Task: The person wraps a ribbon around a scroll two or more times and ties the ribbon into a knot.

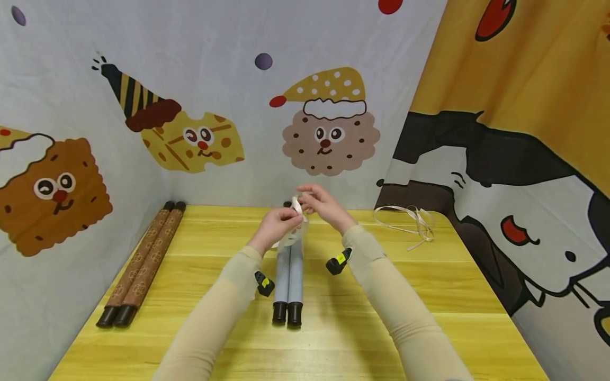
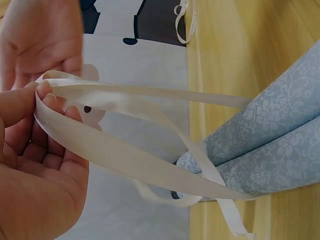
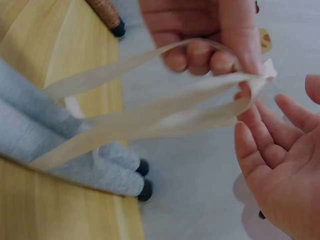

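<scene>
Two pale blue, floral-patterned rolls with dark end caps [image 1: 288,275] lie side by side on the table. A cream ribbon [image 2: 125,160] passes around them and rises in loops to my left hand [image 1: 278,227]. Between thumb and forefinger, the left hand [image 2: 45,165] pinches the gathered ribbon above the rolls' far end. My right hand [image 1: 329,206] is just beside it. In the right wrist view, the right hand [image 3: 280,155] has its fingers spread and its thumb apart, fingertips right at the ribbon loop [image 3: 245,102].
Two brown patterned rolls [image 1: 145,259] with dark caps lie along the table's left side. A loose cream ribbon [image 1: 405,225] lies curled near the back right corner. A cartoon-printed cloth [image 1: 267,159] hangs right behind the wooden table [image 1: 381,317].
</scene>
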Demonstrator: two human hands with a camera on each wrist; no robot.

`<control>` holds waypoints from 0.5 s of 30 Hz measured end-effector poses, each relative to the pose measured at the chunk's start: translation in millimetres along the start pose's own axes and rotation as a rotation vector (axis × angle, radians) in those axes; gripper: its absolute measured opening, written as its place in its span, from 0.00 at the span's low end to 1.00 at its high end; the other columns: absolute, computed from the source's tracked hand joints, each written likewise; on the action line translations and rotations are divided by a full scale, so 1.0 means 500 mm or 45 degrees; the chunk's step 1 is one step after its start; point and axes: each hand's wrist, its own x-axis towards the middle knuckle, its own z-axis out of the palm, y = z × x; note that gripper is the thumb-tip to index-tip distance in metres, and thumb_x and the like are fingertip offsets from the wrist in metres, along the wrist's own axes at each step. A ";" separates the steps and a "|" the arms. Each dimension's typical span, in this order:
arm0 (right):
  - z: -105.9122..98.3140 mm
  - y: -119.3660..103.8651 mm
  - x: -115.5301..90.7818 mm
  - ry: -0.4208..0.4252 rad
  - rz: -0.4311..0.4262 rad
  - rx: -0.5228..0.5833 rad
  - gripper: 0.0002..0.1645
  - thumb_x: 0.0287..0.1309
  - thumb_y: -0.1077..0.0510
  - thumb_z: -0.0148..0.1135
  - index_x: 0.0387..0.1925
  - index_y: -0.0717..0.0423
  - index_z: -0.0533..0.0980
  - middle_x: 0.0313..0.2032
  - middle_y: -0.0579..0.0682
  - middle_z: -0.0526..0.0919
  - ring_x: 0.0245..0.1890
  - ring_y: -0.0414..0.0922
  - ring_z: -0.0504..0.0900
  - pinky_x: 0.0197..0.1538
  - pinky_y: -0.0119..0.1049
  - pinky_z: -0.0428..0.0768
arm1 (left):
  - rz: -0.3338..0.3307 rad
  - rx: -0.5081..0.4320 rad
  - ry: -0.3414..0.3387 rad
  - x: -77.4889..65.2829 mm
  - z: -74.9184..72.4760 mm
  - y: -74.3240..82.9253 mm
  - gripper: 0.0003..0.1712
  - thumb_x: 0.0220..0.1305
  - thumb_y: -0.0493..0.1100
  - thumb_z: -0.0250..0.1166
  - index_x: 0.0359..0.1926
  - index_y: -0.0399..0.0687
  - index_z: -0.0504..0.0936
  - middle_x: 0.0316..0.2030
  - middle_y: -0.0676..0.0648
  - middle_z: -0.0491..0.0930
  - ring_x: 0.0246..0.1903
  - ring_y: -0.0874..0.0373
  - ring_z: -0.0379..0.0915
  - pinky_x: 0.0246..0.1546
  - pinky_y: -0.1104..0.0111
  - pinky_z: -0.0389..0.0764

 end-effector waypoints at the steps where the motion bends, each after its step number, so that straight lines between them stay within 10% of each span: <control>1: 0.000 0.005 -0.002 -0.009 0.022 -0.017 0.24 0.77 0.53 0.45 0.68 0.59 0.64 0.57 0.62 0.76 0.50 0.52 0.78 0.56 0.51 0.74 | -0.003 -0.004 0.011 -0.001 -0.001 0.000 0.11 0.68 0.39 0.64 0.38 0.32 0.85 0.32 0.43 0.84 0.31 0.51 0.77 0.36 0.61 0.78; 15: 0.016 0.064 -0.019 0.079 0.064 0.061 0.24 0.78 0.50 0.41 0.55 0.67 0.69 0.52 0.61 0.76 0.51 0.52 0.76 0.59 0.47 0.73 | -0.024 -0.005 0.063 0.002 0.000 -0.008 0.12 0.69 0.41 0.64 0.39 0.34 0.86 0.32 0.45 0.84 0.30 0.57 0.76 0.33 0.66 0.77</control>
